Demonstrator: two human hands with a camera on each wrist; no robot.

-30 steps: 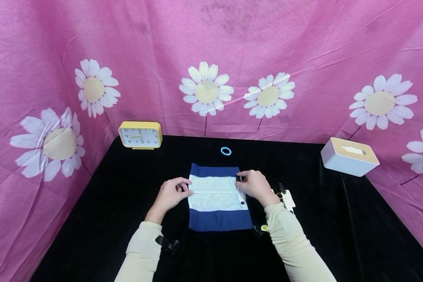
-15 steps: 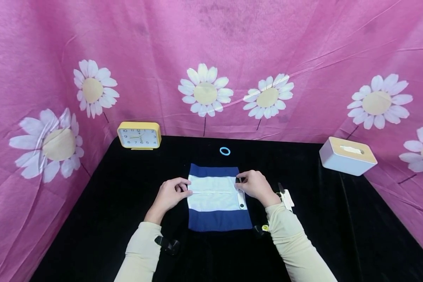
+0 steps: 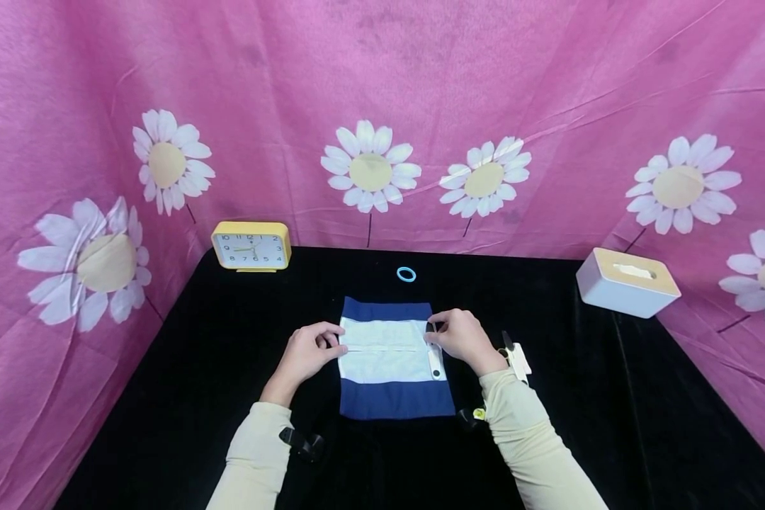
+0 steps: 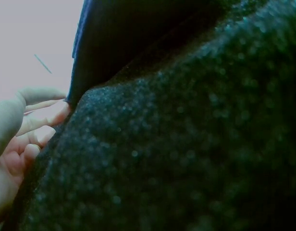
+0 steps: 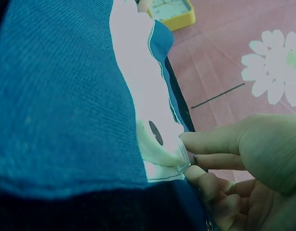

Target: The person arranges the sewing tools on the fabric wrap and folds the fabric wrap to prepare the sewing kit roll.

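Mostly flat on the black table (image 3: 535, 290) lies a blue-and-white cloth (image 3: 389, 365), between the two hands, with a seam or fold across its white middle; which one is hard to say. Along its right side runs a white strap (image 3: 434, 359) with a dark dot near its lower end; the upper end disappears behind the right hand (image 3: 462, 338). That hand pinches the cloth's right edge between thumb and fingers, and the left hand (image 3: 304, 354) pinches the left edge, its lower fingers curled and partly hidden. How firm either grip is, I cannot tell. The left wrist view is dim and blurred, the white fabric washed out. Beyond the cloth sits a light blue ring (image 3: 407, 281); a yellow clock (image 3: 251, 248) stands at the far left, and a tissue box (image 3: 618, 290) at the far right. Beside the right wrist, a white piece (image 3: 520, 360) is partly covered by the sleeve (image 3: 529, 425), too small to identify. Behind hangs a pink curtain (image 3: 433, 78) printed with daisies, some cut off at the frame's right edge.
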